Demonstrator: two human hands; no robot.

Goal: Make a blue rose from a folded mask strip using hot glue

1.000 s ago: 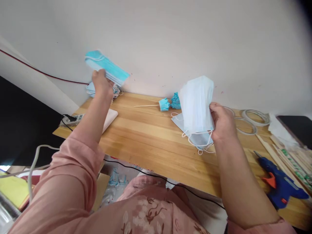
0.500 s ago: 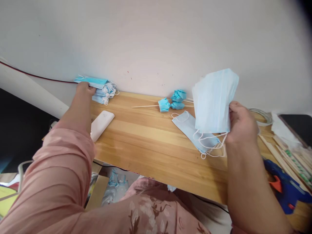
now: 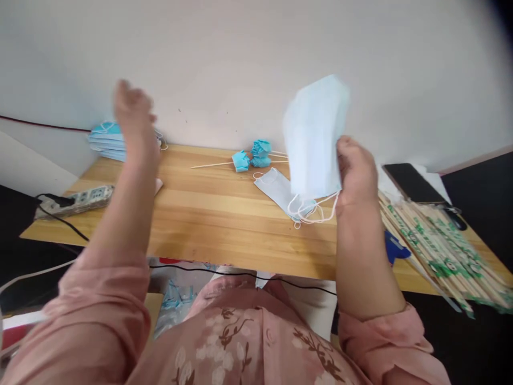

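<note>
My right hand [image 3: 356,168] grips the edge of several pale blue face masks [image 3: 315,139] held upright above the table, their white ear loops hanging below. Under them another face mask [image 3: 276,187] lies flat on the wood, partly covered. My left hand [image 3: 134,109], smeared by motion, is raised in front of the wall with nothing visible in it; its fingers look loosely bent and apart. Behind its wrist, a stack of blue face masks [image 3: 108,144] rests against the wall. Blue folded flowers [image 3: 260,153] on thin sticks lie at the back middle.
A power strip [image 3: 86,199] with a black plug sits at the table's left end. On the right lie a black phone [image 3: 412,183], wrapped chopsticks [image 3: 441,240] and a blue tool [image 3: 395,247], partly hidden by my arm. A black cable [image 3: 240,274] runs along the front edge.
My left hand has let go of the mask stack and risen above it. My right hand still holds its masks. The view has turned to the right, showing more of the wrapped chopsticks.
</note>
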